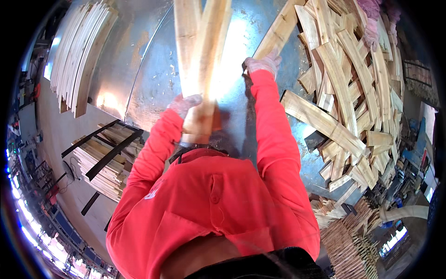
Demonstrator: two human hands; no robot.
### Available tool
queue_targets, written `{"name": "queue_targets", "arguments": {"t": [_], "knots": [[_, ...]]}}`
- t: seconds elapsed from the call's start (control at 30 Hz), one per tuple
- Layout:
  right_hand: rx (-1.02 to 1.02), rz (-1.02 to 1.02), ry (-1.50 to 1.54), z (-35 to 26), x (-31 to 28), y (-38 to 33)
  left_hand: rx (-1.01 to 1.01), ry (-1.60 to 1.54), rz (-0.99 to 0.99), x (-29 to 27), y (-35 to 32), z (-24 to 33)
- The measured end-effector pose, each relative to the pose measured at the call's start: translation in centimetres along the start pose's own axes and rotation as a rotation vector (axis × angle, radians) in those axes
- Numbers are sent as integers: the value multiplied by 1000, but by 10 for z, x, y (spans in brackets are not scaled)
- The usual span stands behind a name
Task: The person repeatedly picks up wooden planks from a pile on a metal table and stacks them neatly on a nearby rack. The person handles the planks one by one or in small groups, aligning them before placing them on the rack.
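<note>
Two pale wooden boards (204, 51) lie one across the other in front of me, blurred near their close ends. My left hand (186, 104), in a light glove, is closed on their left edge, thumb over the top. To the right, a single wooden board (278, 35) slants away across the metal table. My right hand (265, 64), gloved too, grips its near end, the fingers along its right side. Beside that hand spreads a heap of loose, slightly curved boards (344, 88).
The shiny metal table (155, 90) has a seam on its left. A neat stack of boards (83, 56) stands at the far left; more boards (100, 160) rest on a dark rack below. Another person's pink-gloved hand (371, 35) touches the heap. Stacked wood (348, 246) stands at lower right.
</note>
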State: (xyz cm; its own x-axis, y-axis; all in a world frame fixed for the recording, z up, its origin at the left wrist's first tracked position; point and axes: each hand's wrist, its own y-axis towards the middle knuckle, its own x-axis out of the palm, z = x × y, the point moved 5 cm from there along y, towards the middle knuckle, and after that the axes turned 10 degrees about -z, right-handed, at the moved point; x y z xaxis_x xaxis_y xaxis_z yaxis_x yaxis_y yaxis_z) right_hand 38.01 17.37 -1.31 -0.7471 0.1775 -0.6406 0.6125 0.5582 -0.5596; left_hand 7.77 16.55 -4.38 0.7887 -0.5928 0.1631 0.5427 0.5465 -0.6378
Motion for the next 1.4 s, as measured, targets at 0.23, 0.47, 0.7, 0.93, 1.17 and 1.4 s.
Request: {"name": "queue_targets", "arguments": {"t": [0.23,0.47,0.7,0.93,1.17,1.4], "knots": [[-442,-896,1228,55,72,-105,-46,310,251,-21,-32,28],[-452,-661,739,76,96,-142,-177,676,334,-18,-45,34],[-660,-993,29,62,109,-174,-248,1069,437,23,-44,40],[-7,-1072,1328,46,119,-161,253,34,-6,-5,-38,23],[-500,-726,1096,-23,137,-185,233,-1354,-549,-4,-35,-6],[-714,-484,534,-65,245,-160,28,629,209,-154,-41,12]]}}
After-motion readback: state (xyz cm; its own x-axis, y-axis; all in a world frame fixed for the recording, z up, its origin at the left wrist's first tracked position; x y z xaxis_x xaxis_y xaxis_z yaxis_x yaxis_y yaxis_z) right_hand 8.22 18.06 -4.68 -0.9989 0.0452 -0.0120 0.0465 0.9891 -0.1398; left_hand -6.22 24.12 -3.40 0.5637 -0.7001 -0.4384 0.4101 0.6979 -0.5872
